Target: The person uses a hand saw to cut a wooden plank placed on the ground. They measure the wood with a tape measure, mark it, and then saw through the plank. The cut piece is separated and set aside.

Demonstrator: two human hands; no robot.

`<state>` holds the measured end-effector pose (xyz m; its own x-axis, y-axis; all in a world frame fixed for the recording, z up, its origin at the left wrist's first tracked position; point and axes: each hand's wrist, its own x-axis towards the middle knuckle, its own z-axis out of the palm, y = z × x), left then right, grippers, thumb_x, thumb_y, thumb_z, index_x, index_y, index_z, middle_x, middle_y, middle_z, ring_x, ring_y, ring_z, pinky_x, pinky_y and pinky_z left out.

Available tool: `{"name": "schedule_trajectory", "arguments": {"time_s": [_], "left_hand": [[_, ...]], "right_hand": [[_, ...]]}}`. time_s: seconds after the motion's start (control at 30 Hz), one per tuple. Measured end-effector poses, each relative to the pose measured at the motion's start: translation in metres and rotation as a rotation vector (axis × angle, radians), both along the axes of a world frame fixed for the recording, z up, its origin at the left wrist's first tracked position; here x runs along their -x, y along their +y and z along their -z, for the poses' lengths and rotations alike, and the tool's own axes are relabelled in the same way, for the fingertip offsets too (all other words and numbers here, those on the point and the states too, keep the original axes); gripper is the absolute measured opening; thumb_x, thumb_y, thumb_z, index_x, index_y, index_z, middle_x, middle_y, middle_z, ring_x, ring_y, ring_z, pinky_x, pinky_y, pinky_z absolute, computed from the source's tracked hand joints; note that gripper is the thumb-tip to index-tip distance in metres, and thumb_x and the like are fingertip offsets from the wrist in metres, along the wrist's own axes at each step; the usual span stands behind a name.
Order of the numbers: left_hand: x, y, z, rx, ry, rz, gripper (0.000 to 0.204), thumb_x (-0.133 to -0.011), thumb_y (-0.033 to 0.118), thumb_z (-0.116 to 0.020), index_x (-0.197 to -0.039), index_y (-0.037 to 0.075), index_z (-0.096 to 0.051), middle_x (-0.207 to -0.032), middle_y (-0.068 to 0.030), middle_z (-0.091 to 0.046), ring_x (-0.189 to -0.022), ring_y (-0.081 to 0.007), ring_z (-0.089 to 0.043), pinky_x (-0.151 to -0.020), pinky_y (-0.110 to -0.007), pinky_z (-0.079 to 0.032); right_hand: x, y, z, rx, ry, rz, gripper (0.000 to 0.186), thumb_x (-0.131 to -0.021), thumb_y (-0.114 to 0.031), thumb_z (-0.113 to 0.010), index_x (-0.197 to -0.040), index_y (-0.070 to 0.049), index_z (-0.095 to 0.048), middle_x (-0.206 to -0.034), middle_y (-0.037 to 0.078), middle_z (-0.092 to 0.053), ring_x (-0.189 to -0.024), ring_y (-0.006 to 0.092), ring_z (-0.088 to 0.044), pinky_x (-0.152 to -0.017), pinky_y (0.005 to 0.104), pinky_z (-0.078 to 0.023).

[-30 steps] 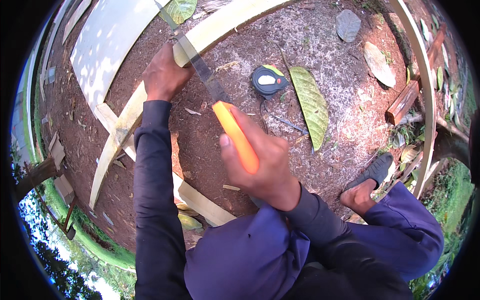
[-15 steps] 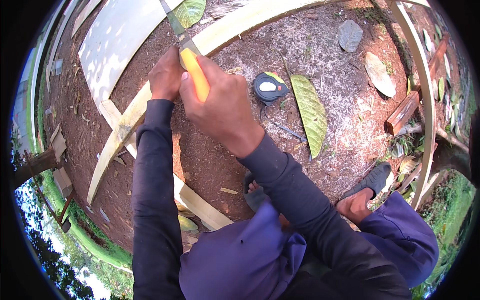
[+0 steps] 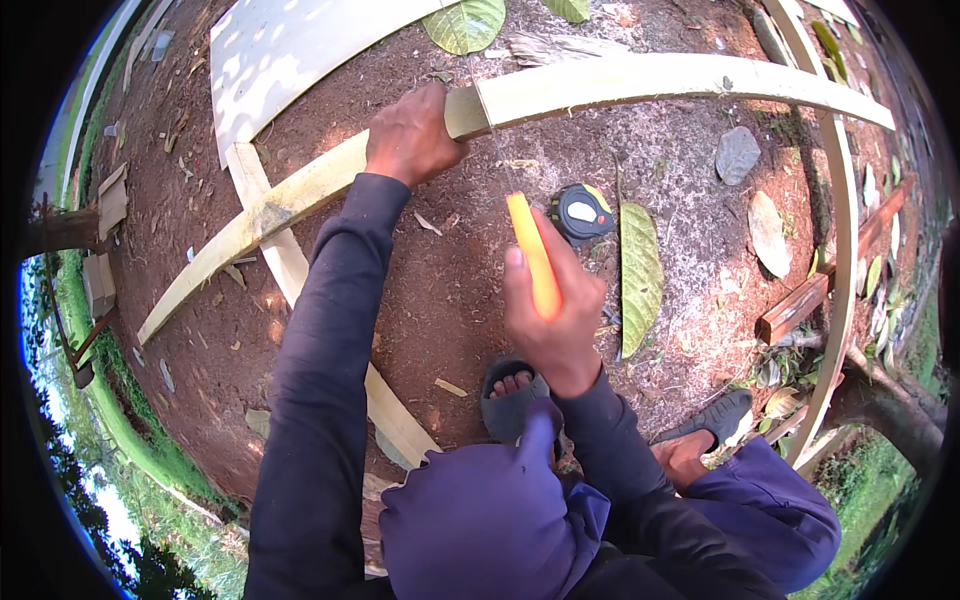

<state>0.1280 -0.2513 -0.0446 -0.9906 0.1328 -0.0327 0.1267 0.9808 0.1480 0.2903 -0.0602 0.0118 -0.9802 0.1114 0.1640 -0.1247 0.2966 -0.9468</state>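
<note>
A long pale wooden plank [image 3: 620, 82] runs across the far side of the scene. My left hand [image 3: 412, 138] is closed around it, left of a line where the saw crosses. In my right hand [image 3: 560, 320] is a handsaw [image 3: 537, 255], gripped by its yellow-orange handle. Its thin blade, seen almost edge-on and blurred, reaches away from me over the plank, just right of my left hand. A dark tape measure [image 3: 582, 213] with a yellow-green edge lies on the ground beyond my right hand, beside a large green leaf [image 3: 640, 275].
The plank rests across a second plank [image 3: 400, 412] at left and a third plank [image 3: 846, 200] at right. A white sheet [image 3: 290, 55] lies at far left. A reddish-brown piece of wood [image 3: 795, 312] lies at right. My sandalled foot [image 3: 510, 395] is on the soil, near the second plank.
My right hand has drawn the saw back toward me and to the right. My left hand keeps its hold on the plank. The whole view has shifted.
</note>
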Motion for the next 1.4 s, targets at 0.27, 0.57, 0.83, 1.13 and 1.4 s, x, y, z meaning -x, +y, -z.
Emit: {"name": "schedule_trajectory", "arguments": {"time_s": [0.27, 0.57, 0.83, 1.13, 1.4], "left_hand": [[0.0, 0.009, -0.006, -0.069, 0.02, 0.004, 0.042, -0.079, 0.029, -0.076, -0.105, 0.001, -0.06, -0.1, -0.0184, -0.07, -0.095, -0.0369, -0.073, -0.088, -0.05, -0.058], [-0.002, 0.008, -0.012, -0.013, -0.032, 0.002, 0.042, -0.079, 0.03, -0.075, -0.105, 0.001, -0.061, -0.101, -0.0187, -0.071, -0.098, -0.0372, -0.073, -0.088, -0.051, -0.058], [-0.004, -0.005, -0.005, -0.009, -0.051, -0.034, 0.044, -0.08, 0.037, -0.077, -0.106, 0.006, -0.059, -0.101, -0.021, -0.072, -0.099, -0.0418, -0.071, -0.088, -0.053, -0.055], [-0.003, 0.005, -0.005, -0.051, -0.05, -0.006, 0.044, -0.081, 0.036, -0.075, -0.108, 0.005, -0.06, -0.105, -0.0209, -0.072, -0.102, -0.0407, -0.071, -0.09, -0.051, -0.056], [0.002, 0.005, -0.001, -0.125, 0.022, 0.025, 0.042, -0.083, 0.035, -0.073, -0.11, 0.006, -0.059, -0.108, -0.019, -0.072, -0.104, -0.0409, -0.07, -0.091, -0.051, -0.055]], "right_hand": [[0.066, -0.02, -0.001, -0.062, 0.014, -0.004, 0.038, -0.096, -0.014, -0.07, -0.127, 0.009, -0.067, -0.081, 0.018, -0.071, -0.062, 0.0142, -0.061, -0.06, 0.0335, -0.051], [0.004, -0.002, 0.014, -0.032, 0.11, 0.044, 0.041, -0.095, -0.012, -0.066, -0.13, 0.008, -0.065, -0.096, 0.025, -0.076, -0.073, 0.0299, -0.077, -0.065, 0.0388, -0.06], [-0.048, 0.017, 0.0, -0.091, 0.085, -0.023, 0.041, -0.093, -0.009, -0.069, -0.13, 0.008, -0.066, -0.101, 0.026, -0.076, -0.082, 0.0289, -0.079, -0.071, 0.0371, -0.061], [0.013, -0.006, 0.008, -0.03, 0.009, 0.015, 0.04, -0.095, -0.011, -0.067, -0.129, 0.01, -0.065, -0.099, 0.026, -0.076, -0.083, 0.0271, -0.078, -0.073, 0.0371, -0.06], [0.097, -0.025, -0.013, -0.116, -0.01, -0.019, 0.037, -0.095, -0.011, -0.067, -0.127, 0.009, -0.066, -0.087, 0.025, -0.074, -0.069, 0.0232, -0.073, -0.064, 0.0375, -0.056]]}}
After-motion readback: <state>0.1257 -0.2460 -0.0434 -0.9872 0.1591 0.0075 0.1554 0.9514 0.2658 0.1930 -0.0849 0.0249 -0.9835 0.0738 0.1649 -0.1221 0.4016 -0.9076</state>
